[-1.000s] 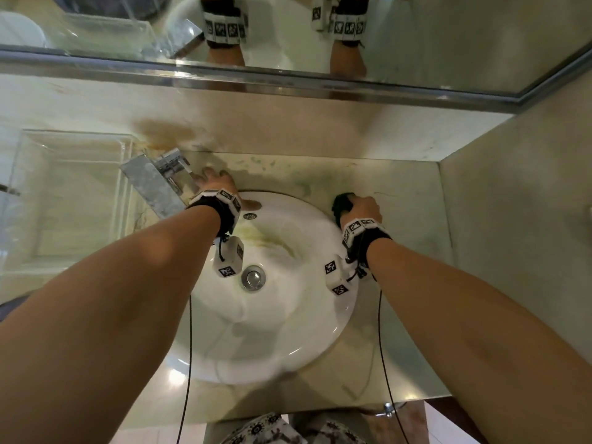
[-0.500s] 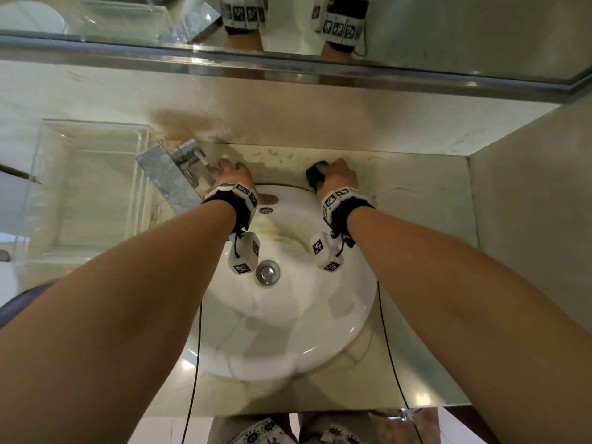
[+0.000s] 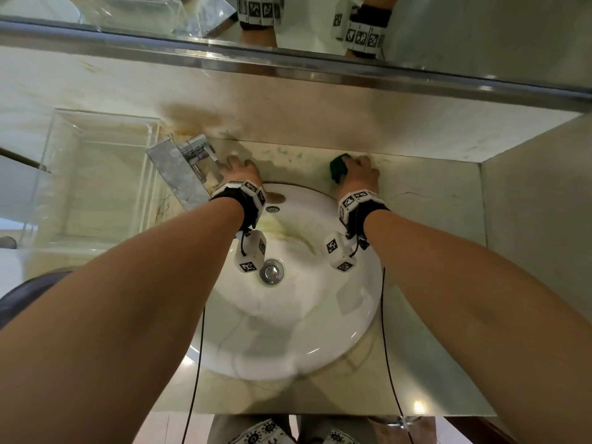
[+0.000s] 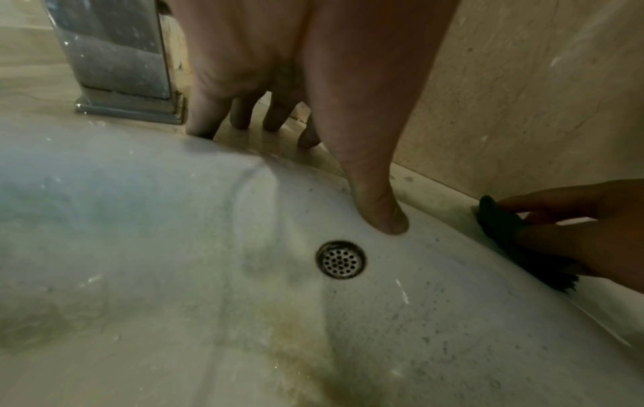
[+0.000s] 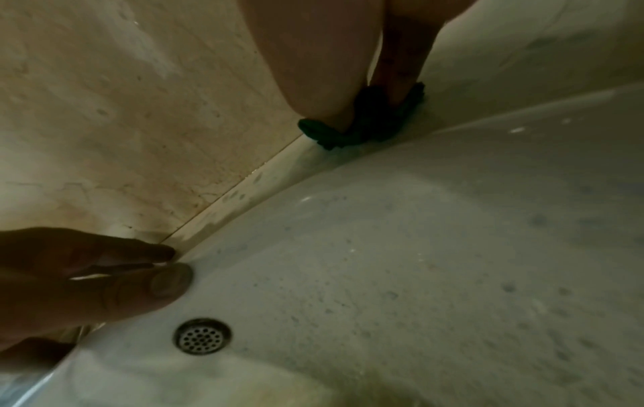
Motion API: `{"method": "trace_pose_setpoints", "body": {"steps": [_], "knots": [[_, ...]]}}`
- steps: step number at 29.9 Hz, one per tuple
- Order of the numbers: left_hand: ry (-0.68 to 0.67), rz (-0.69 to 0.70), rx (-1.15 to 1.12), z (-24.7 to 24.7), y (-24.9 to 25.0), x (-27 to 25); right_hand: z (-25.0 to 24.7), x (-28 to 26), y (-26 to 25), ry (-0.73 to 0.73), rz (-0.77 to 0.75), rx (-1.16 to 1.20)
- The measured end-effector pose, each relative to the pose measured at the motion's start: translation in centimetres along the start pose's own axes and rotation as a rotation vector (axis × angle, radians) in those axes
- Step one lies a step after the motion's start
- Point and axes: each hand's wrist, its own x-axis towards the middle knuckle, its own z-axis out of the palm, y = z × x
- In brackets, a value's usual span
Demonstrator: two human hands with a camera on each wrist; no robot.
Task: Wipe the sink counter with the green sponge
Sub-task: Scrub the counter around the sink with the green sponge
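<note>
Two hands work at the back of a round, glossy white basin (image 3: 288,315) set in a pale, veined stone tabletop (image 3: 432,219). From the head view, the right hand (image 3: 358,181) is clamped on the dark green sponge (image 3: 338,169), which sits on the tabletop strip between basin rim and rear wall. The left hand (image 3: 240,173) lies flat with fingers spread, just beside the squared chrome tap (image 3: 179,168). A clear box-shaped container (image 3: 96,174) stands to the left. Brownish staining marks the wall above the tap.

Left wrist view: left fingers (image 4: 240,115) rest straight on the tabletop, and the thumb (image 4: 376,206) touches the basin rim above the perforated metal overflow (image 4: 341,260). Yellow-brown streaking runs down the bowl.

Right wrist view: the sponge (image 5: 348,132) shows crumpled and fibrous, pressed into the seam where tabletop meets the mottled stone wall (image 5: 122,110), fingers (image 5: 400,68) curled over it.
</note>
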Motion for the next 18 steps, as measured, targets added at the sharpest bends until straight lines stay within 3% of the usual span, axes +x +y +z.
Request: {"method": "trace_pose_setpoints", "body": {"steps": [3, 9, 18], "knots": [[0.001, 0.002, -0.004, -0.1, 0.1, -0.2, 0.6, 0.0, -0.9, 0.044, -0.033, -0.032], [-0.007, -0.003, -0.009, 0.0, 0.1, 0.1, 1.7, 0.2, -4.8, 0.079, -0.249, 0.053], [0.016, -0.015, 0.001, 0.1, 0.3, 0.2, 1.8, 0.4, -10.1, -0.111, -0.481, 0.094]]}}
